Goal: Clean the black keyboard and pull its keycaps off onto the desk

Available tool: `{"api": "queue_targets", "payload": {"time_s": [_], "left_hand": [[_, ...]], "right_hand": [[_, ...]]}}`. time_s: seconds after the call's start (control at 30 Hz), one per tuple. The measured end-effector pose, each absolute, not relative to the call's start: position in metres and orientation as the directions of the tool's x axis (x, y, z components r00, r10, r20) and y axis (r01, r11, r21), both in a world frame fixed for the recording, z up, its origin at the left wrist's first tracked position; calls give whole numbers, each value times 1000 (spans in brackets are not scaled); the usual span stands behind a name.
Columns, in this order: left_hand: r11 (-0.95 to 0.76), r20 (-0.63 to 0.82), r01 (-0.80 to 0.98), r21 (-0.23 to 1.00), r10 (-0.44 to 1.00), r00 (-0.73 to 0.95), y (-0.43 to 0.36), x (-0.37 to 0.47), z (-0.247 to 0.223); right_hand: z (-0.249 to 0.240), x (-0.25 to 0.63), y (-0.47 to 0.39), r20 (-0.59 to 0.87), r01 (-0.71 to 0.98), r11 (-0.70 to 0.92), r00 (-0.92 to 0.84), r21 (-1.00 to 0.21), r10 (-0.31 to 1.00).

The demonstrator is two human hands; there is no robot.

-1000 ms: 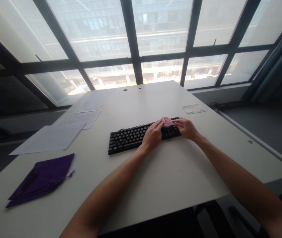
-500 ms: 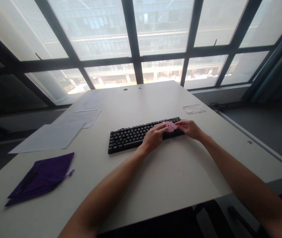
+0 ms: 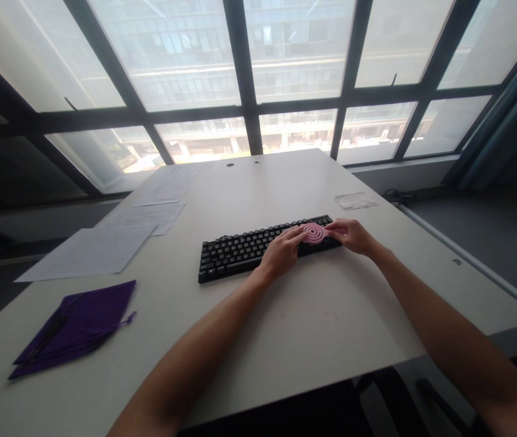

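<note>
A black keyboard (image 3: 240, 250) lies at a slant on the white table. Over its right part is a round pink brush-like thing (image 3: 314, 233) with concentric rings and a short handle. My right hand (image 3: 352, 235) is closed on the handle, at the round part's right side. My left hand (image 3: 281, 250) rests across the keyboard, its fingertips pressed against the left edge of the pink thing. The keys under the pink thing are hidden.
A purple cloth pouch (image 3: 76, 328) lies at the front left of the white table (image 3: 258, 364). Printed paper sheets (image 3: 90, 250) spread along the left edge. A clear plastic packet (image 3: 355, 201) lies at the right. Large windows stand beyond.
The round pink thing has shifted slightly to the right over the keyboard, and my right hand has moved with it. My left hand has barely moved.
</note>
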State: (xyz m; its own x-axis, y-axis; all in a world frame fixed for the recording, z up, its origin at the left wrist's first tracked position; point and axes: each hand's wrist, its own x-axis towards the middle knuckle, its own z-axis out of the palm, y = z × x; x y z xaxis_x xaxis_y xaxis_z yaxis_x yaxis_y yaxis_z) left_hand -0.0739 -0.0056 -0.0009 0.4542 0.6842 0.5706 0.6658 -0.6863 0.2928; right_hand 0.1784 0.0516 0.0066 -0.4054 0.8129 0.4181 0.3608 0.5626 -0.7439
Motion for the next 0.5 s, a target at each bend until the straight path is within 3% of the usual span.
{"api": "queue_targets", "payload": {"time_s": [0.33,0.5], "left_hand": [[-683,581,682,262,676,454,-6,-73,0],[-684,552,709,171,663,506,-7,-72,1]], "right_hand": [[3,174,52,435,369,574,-396,-731,809],[0,190,64,438,469,530,-299,-707,848]]}}
